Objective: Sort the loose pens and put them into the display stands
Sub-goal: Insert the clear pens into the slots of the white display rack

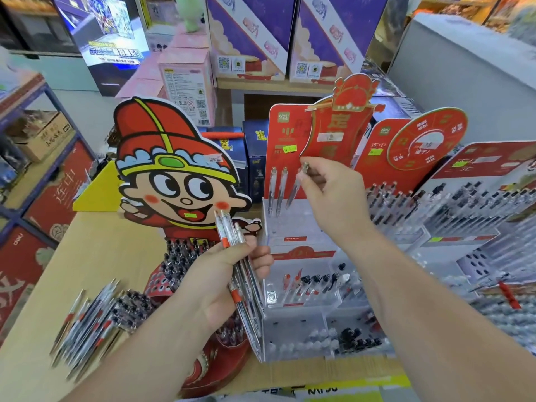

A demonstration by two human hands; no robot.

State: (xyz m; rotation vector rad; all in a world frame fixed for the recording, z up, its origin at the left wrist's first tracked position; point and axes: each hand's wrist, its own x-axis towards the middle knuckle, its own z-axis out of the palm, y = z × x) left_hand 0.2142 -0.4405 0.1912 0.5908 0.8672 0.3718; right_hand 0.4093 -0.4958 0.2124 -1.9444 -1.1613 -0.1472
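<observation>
While right hand (pixel 333 192) pinches one clear pen (pixel 293 192) beside two others (pixel 273 187) in centre stand (pixel 290 227), left hand (pixel 214 280) clamps roughly four orange-gripped pens (pixel 227 230); loose pile (pixel 87 320) lower left.

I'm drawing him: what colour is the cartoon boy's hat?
The hat is red with yellow bands; head view.

Two pens (pixel 271 192) upright in the top tier (pixel 290 224), three red backboards (pixel 280 140), two purple boxes (pixel 249 33), one cartoon cutout (pixel 174 172)
</observation>
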